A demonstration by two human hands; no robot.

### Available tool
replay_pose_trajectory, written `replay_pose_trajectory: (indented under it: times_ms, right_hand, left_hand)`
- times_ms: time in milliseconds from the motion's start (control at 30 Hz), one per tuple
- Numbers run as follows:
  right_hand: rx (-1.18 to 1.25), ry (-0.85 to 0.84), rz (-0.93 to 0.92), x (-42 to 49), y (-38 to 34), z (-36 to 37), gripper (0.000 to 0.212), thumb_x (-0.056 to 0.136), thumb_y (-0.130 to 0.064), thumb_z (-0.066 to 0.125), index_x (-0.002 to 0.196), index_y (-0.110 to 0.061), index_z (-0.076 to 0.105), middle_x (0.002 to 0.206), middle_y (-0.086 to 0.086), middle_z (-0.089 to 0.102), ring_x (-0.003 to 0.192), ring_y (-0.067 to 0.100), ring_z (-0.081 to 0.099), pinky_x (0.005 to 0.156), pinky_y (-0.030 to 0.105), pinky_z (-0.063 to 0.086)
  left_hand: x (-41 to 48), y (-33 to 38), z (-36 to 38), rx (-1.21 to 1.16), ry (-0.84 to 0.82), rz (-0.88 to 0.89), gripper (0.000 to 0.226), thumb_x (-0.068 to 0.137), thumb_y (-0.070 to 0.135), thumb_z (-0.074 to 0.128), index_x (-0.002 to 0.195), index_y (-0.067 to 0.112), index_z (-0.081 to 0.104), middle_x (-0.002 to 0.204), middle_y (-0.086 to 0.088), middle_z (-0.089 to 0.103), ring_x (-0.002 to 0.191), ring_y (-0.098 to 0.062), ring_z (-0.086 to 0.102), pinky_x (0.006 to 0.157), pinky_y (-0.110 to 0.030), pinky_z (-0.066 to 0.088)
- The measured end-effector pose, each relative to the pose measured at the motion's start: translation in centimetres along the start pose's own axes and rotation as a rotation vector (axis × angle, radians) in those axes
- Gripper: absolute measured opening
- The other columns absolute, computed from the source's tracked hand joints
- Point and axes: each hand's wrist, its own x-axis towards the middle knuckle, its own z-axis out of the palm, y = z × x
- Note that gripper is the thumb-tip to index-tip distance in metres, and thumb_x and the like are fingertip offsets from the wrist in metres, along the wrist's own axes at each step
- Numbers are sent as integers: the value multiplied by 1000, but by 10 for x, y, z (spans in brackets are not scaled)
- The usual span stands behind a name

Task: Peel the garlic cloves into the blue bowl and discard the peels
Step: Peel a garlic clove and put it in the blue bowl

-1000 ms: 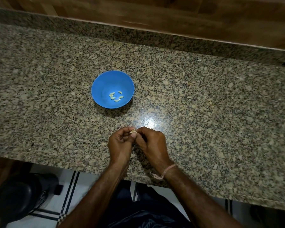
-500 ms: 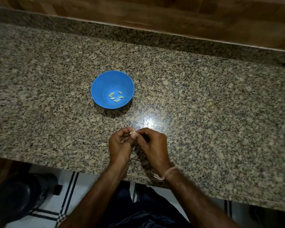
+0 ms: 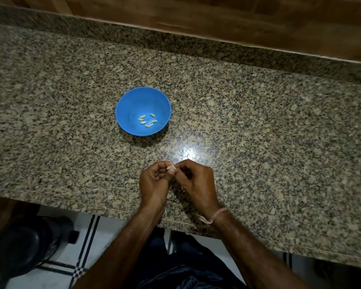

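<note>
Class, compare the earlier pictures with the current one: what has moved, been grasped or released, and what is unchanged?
Nothing visibly moved, was taken or let go. The left hand and right hand still pinch the small pale garlic clove between them above the speckled granite counter. The round blue plastic bowl stays put, holding the same five peeled cloves.

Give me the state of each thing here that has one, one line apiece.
Bowl: upright on the counter, holding cloves.
Peeled cloves: five, loose in the bottom of the bowl.
Held clove: pinched between both hands; how much skin is left cannot be told.
Left hand: fingers curled, grips the held clove.
Right hand: fingers curled, fingertips on the held clove.
</note>
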Motion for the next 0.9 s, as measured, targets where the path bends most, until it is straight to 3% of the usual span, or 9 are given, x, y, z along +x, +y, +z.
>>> replay_pose_trajectory:
  times_ms: [233,433,567,733,900]
  right_hand:
    - [8,-6,21,2,3,-2,6,94,-24,77,94,-18,78,79,-9,76,73,5,72,65,30,59]
    - [123,-1,63,2,2,-2,7,97,-20,74,99,-15,79,89,-8,78,84,8,74,73,31,62]
    - [283,33,177,5,3,0,5,92,-7,76,97,-8,76,93,1,78,87,16,74,75,25,60]
    - [419,-46,300,10,7,0,11,90,-2,78,97,4,71,84,13,70,75,11,66,66,22,57]
    - [558,-119,399,10,14,1,9,95,2,70,92,-5,68,76,1,68,74,12,65,71,28,59]
  left_hand:
    - [1,0,0,-14,-30,-21,22,91,-8,68,93,13,71,82,1,73,70,3,70,65,-12,54]
    - [5,-3,1,-79,-43,-67,13,92,-4,70,101,5,72,95,-17,77,86,-22,75,79,-32,62]
    - [6,0,3,-69,-61,-33,18,89,-9,71,97,7,70,92,-15,77,84,-20,75,76,-28,62]
    - [5,1,0,-33,-128,-3,18,89,-11,68,103,0,70,84,-5,76,73,-5,72,66,-18,57]
    - [11,1,-5,47,-140,14,16,87,-10,72,101,-3,72,85,-8,75,73,-6,71,66,-19,58]
